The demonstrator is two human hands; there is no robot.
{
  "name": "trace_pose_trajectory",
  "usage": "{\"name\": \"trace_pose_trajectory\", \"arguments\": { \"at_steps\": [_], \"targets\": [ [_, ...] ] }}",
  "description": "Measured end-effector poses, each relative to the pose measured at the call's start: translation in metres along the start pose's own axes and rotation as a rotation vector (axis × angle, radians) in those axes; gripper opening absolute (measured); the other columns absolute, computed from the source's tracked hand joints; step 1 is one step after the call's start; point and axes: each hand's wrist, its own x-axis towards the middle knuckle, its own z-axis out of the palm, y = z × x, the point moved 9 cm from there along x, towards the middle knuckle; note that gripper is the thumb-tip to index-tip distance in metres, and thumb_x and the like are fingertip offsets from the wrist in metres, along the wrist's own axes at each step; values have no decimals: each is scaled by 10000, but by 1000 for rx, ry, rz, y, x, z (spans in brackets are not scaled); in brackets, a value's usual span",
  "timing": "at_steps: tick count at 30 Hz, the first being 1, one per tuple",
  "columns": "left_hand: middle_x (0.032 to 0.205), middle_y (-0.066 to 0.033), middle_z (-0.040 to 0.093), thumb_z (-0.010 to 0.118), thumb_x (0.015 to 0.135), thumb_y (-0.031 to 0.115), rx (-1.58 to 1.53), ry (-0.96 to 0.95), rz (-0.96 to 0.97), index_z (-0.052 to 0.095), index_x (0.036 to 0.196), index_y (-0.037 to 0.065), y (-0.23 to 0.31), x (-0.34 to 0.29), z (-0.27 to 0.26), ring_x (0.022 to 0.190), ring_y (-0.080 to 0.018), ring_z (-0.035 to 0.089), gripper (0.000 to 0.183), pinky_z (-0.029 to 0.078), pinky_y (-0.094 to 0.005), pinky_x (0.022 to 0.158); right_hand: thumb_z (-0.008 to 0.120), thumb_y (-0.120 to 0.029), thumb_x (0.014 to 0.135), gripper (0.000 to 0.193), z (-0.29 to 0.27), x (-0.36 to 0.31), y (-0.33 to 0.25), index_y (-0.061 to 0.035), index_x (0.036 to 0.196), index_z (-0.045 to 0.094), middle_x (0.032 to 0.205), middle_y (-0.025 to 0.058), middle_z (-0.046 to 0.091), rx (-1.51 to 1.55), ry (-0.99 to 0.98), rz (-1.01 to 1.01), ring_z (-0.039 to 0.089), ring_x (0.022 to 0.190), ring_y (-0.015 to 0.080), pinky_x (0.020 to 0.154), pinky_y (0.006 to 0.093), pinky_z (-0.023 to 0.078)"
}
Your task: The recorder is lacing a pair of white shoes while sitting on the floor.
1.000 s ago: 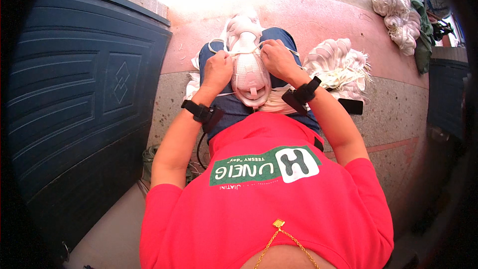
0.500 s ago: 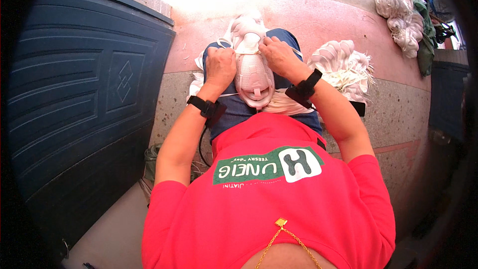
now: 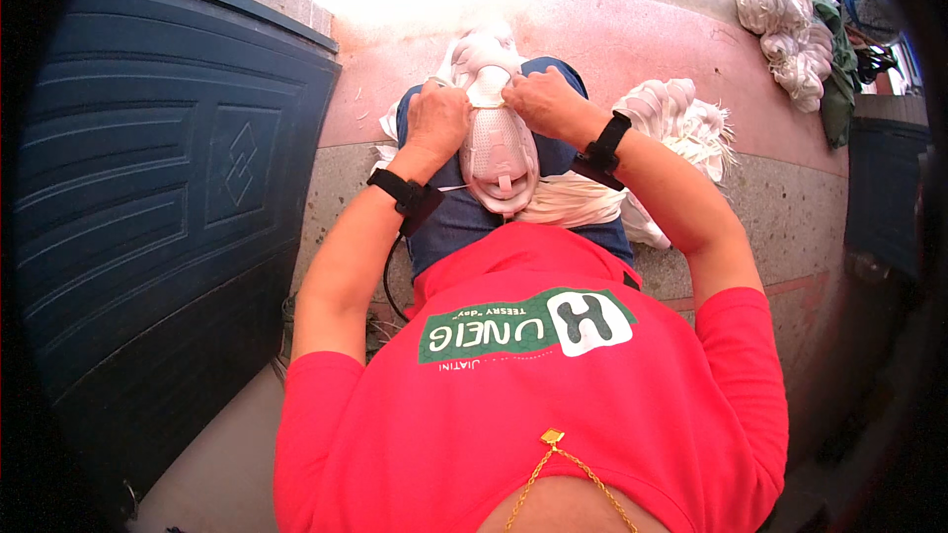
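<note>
A pale pink and white shoe upper (image 3: 501, 160) rests lengthwise between my knees, its heel opening toward me. Across it runs a thin whitish shoelace (image 3: 488, 107). My left hand (image 3: 438, 120) is closed at the left edge of the upper, its fingers pinching the lace there. On the opposite edge my right hand (image 3: 545, 103) is also closed, fingertips on the lace and against the upper. Both hands partly cover the lace ends. A bundle of cream laces (image 3: 573, 201) lies over my lap, right of the upper.
Right of my knees a pile of white shoe uppers (image 3: 681, 123) sits on the floor. More bunched white uppers (image 3: 785, 25) lie at the far right by a green cloth (image 3: 837, 69). A dark blue panelled door (image 3: 168, 158) stands close on my left.
My two hands have drawn slightly closer together over the upper. The loose lace loop that stood out beside my left hand no longer shows clearly. The whole view has shifted a little.
</note>
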Motion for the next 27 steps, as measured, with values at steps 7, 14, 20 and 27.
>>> {"name": "trace_pose_trajectory", "arguments": {
  "at_steps": [7,14,20,27],
  "targets": [
    [714,-108,581,599,728,232,137,109,-40,590,713,55,23,-23,-14,758,-253,510,177,388,-389,644,544,-179,716,143,22,1,34,-47,712,597,817,150,600,576,3,221,591,765,312,648,414,463],
    [792,-54,542,627,686,265,256,66,-98,565,767,77,20,-31,-21,839,-213,460,214,337,-378,634,554,-278,755,227,-10,-20,-7,-64,725,626,801,96,585,84,235,146,542,784,257,593,391,423],
    [791,-84,563,488,739,133,366,-128,-44,590,772,49,22,-25,0,854,-230,474,136,382,-407,639,476,-166,782,179,11,-13,4,-43,759,605,832,124,576,143,100,116,533,789,280,683,403,404],
    [896,-164,554,369,854,168,-112,-382,7,549,924,51,-5,-20,25,840,-340,500,225,418,-434,735,466,-76,731,129,6,-17,-2,-22,766,577,787,144,551,380,210,-61,518,775,293,728,362,392]
  ]
}}
